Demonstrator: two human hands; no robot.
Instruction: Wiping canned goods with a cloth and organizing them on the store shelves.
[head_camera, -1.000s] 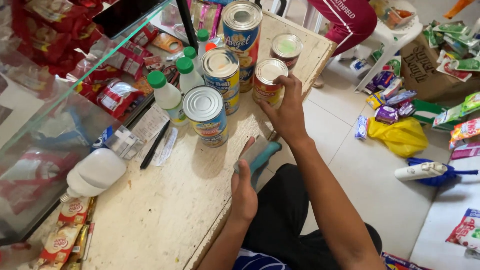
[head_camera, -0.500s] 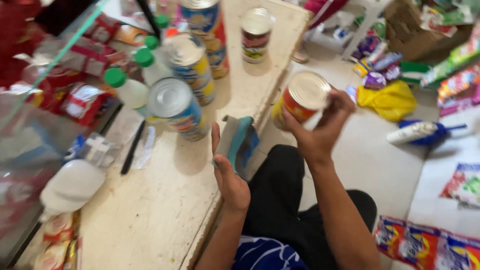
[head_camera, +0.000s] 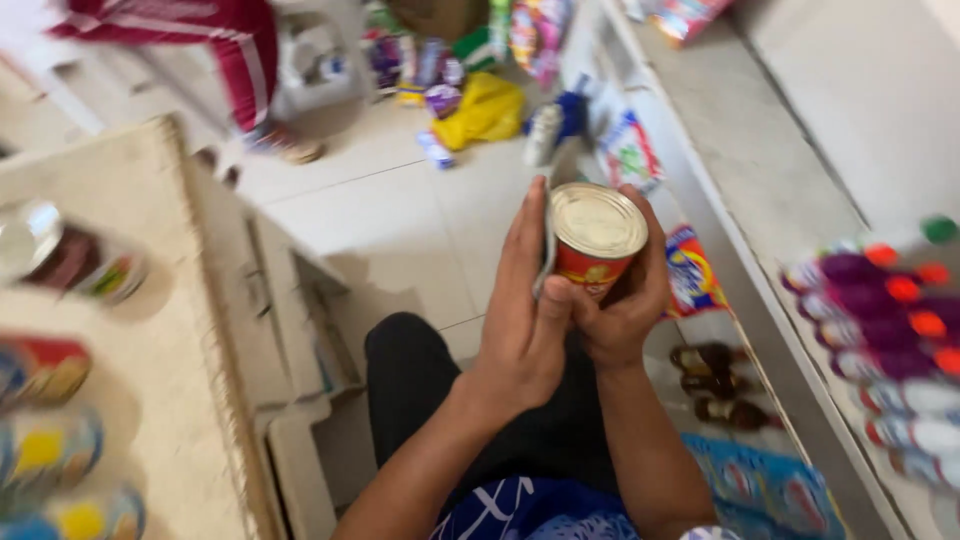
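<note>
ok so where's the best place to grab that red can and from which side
Grip the can round its curved side wall, below the top rim, coming in from the side, not from above. It stands nearly upright with its flat silvery lid up, which gives no purchase. The right hand already wraps the wall this way from the right, while the left hand lies flat against the other side.
</note>
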